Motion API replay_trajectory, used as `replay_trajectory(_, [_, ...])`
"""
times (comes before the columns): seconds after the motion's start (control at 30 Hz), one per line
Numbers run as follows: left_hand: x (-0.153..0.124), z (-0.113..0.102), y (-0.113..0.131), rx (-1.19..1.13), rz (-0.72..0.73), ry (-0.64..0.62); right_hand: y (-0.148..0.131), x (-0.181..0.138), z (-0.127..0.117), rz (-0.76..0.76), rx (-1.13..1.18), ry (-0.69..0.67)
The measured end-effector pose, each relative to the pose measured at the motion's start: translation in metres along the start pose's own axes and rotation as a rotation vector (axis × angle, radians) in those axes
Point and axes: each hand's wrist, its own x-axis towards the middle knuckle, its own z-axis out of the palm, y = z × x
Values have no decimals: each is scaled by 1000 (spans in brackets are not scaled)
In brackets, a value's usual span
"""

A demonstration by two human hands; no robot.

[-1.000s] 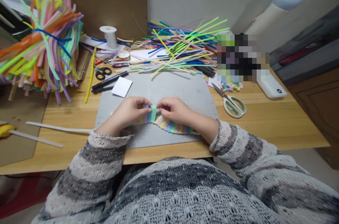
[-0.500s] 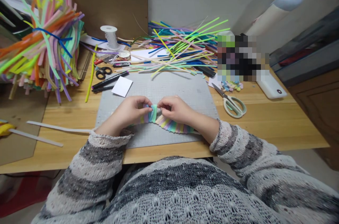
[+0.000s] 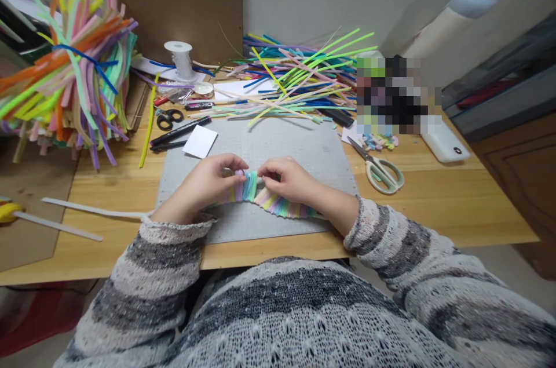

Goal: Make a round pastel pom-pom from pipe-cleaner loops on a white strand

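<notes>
Both hands [image 3: 289,178] on a pastel ribbed strip [image 3: 250,186], grey mat [image 3: 269,145] beneath, pale-handled scissors [image 3: 372,161] rightward

Ribbed strip [image 3: 249,188], pastel cross-stripes, partly hidden

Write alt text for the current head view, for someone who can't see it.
A person's left hand and right hand pinch a pastel-striped strip over a grey mat on a wooden table. Behind are loose pipe cleaners; scissors lie right of the mat, a big bundle far left.
</notes>
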Motion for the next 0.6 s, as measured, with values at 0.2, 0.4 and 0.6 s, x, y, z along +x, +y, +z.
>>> replay_trajectory(0.2, [0, 4, 3, 12, 0, -17, 0, 0, 1, -61, 26, -6])
replay_trajectory(0.4, [1, 10, 0, 54, 55, -3, -1, 0, 0, -32, 24, -17])
replay_trajectory(0.6, [0, 5, -3, 94, 24, 11, 0, 0, 1, 11, 28, 2])
